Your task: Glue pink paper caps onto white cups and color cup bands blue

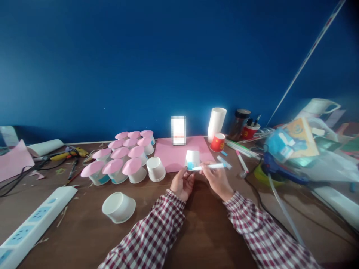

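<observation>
In the middle of the head view, my left hand grips the rim of an upside-down white paper cup. A light blue patch marks the cup's side. My right hand is closed round a white marker with a blue end, its tip at the blue patch; whether it touches cannot be told. Beneath and behind the cup lies a pink paper sheet. Left of it, several upturned cups with pink cone tops stand in rows. A plain white cup is upside down beside them.
Nearer me rests another white cup. A power strip and a yellow glue gun lie left. At the right are a red cup, a white cup stack, a dark jar, cables and a cluttered pile. A blue wall rises behind.
</observation>
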Demonstrator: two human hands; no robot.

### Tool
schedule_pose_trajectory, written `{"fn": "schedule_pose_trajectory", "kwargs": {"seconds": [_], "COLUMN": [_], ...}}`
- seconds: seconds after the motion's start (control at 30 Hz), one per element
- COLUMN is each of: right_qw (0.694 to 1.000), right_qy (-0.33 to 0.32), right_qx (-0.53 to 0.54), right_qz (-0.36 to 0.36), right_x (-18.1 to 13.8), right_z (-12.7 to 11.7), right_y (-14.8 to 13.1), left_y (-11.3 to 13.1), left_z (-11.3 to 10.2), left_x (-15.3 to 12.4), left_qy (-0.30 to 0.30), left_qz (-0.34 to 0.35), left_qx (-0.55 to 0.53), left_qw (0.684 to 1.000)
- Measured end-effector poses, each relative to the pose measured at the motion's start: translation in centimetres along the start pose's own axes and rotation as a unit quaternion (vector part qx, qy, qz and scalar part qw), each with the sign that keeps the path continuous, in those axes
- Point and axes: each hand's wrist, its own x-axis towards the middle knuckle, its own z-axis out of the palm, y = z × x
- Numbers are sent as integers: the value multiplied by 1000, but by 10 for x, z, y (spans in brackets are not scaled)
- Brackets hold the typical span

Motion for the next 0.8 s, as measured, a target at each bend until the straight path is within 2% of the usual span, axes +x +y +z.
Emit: {"fn": "schedule_pose_trajectory", "kwargs": {"seconds": [0.1,0.23,0.37,0.5,0.67,0.8], "right_qw": [999,1000,999,1000,999,999], "right_qy": [29,-8,36,-4,34,12], "right_qx": [10,-18,-20,-25,-24,-29], "right_qz": [10,3,5,13,20,35], "right_x": [0,0,1,2,2,2], "right_z": [0,-1,-3,-3,-4,-4], "right_y": [1,0,-2,-1,0,-1], "left_y": [0,0,0,0,0,1], "left_z": [1,1,1,0,0,0], "left_x": [0,-1,-1,-1,0,1], "left_qy": [-1,4,-1,4,3,8], "left_qz": [-1,-2,-6,-4,-5,-3], "left_qx": [-1,-7,-10,-16,-24,-28], "left_qw": [1000,1000,1000,1000,1000,1000]}}
